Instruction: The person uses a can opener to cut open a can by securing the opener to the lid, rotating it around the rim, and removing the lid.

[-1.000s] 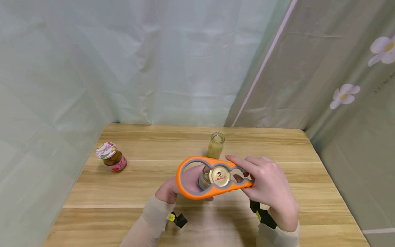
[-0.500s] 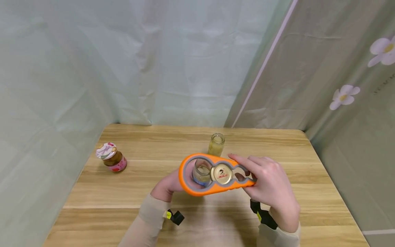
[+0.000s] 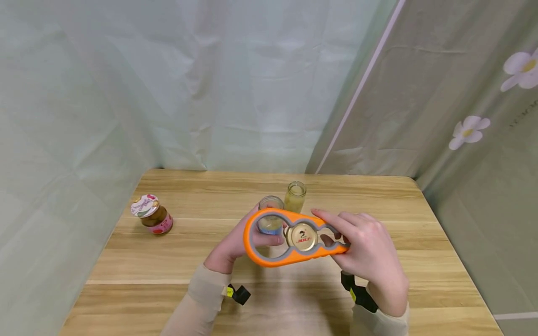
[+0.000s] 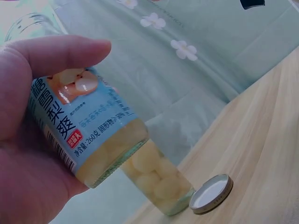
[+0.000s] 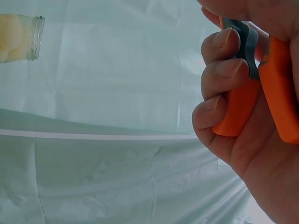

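In the head view my left hand (image 3: 235, 240) grips an opened glass jar (image 4: 93, 116) with a blue label and pale fruit inside. My right hand (image 3: 365, 242) holds the handle of an orange jar opener (image 3: 291, 215) with grey inner teeth. A gold lid (image 3: 304, 237) sits between the teeth at the opener's middle. Part of the jar shows through the opener's large ring, left of that lid. Orange handle ends (image 5: 238, 109) show in the right wrist view, with my fingers curled round them.
Behind the hands stands a second lidless glass jar (image 3: 295, 198) of pale fruit. A loose lid (image 4: 212, 193) lies by its base. At the table's left is a capped jar (image 3: 156, 219) with a pink label. Curtains (image 3: 252, 84) hang behind the wooden table (image 3: 201, 196).
My left hand has drawn the jar out from under the gold lid, first left, then away toward the back. The lid has stayed in the opener, which my right hand holds nearly still.
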The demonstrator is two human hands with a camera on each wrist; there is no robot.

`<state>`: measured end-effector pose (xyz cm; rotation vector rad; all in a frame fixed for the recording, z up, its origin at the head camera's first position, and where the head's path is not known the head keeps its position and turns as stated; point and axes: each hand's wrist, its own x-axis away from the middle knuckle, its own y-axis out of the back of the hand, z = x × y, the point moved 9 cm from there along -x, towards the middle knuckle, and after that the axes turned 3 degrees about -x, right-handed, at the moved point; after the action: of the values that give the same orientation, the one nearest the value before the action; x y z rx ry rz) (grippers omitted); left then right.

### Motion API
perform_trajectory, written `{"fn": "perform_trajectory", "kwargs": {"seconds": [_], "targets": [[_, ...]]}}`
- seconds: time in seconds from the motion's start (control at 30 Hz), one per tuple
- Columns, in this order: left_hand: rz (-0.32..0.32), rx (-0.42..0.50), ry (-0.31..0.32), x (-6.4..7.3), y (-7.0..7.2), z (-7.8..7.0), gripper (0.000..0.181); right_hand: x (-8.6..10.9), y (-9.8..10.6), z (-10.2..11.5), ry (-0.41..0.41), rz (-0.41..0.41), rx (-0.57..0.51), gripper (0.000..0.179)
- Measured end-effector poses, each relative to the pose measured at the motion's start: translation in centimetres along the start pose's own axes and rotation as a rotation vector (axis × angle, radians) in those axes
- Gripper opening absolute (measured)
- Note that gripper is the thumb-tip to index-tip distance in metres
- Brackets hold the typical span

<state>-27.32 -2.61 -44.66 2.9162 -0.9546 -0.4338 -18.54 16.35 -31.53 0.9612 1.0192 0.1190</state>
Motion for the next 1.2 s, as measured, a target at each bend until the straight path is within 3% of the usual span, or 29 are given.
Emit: {"fn": "perform_trajectory", "kwargs": {"seconds": [0.33,0.57,0.73,0.97,1.2], "targets": [[-0.113,0.101,0.044,0.4,1.2,0.8,0.052,0.1,0.4,-0.2,-0.012,-0.035,0.025,0.053],[-0.184,0.089,0.081,0.2,2.0,1.5,0.053,0.1,0.9,-0.4,-0.014,-0.093,0.046,0.046],[-0.252,0.028,0.141,0.2,2.8,3.0,0.057,0.1,0.9,-0.5,-0.026,-0.111,0.069,0.038],[-0.355,-0.053,0.223,0.6,4.1,5.8,0.063,0.1,0.8,-0.6,-0.034,-0.096,0.063,0.038],[-0.41,-0.022,0.252,0.8,4.8,7.9,0.069,0.2,0.6,-0.5,-0.044,-0.057,0.073,0.038]]}}
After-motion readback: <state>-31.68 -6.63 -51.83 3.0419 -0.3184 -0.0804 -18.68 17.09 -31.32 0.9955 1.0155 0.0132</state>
